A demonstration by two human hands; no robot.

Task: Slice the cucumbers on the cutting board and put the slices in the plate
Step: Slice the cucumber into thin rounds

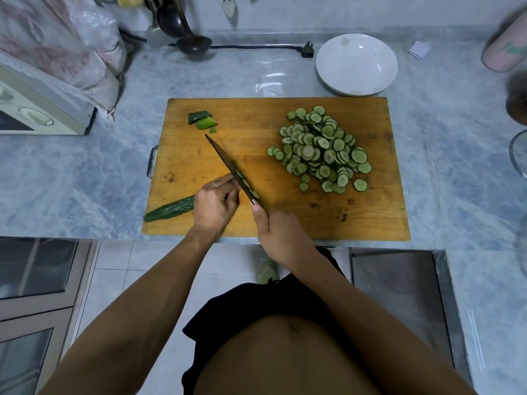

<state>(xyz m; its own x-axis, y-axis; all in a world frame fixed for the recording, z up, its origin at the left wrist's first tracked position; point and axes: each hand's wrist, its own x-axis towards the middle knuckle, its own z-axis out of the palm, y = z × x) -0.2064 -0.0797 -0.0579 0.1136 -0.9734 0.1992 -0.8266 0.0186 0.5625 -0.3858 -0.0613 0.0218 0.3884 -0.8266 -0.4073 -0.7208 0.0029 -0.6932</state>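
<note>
Nearest the body, the right hand [281, 238] grasps the handle of the knife [232, 168], thumb laid forward toward the blade, which runs diagonally away and to the left across the wooden cutting board [256, 223], with a few thin slices clinging to its flat. Just left of the blade, the left hand [214, 205] holds down the cut end of the remaining cucumber [171, 208], fingers curled over it with the fingertips close against the knife's side; a ring shows on one finger. The cucumber's long axis runs from under that hand out to the left and slightly toward the body, its tip at the board's near left corner, so the blade crosses it at its right-hand end and uncut length must feed rightward toward the knife. Further out on the board's right half lies the heap of cucumber slices [322, 151], well apart from both hands, and at the far left a few trimmed end pieces [202, 121]. Beyond the board's far right edge, just past it on the marble counter [85, 178], sits the white plate [356, 64], which appears to hold no slices. I judge slicing is nearly finished and transfer has not begun; the right hand is the nearer one to both heap and plate.
</note>
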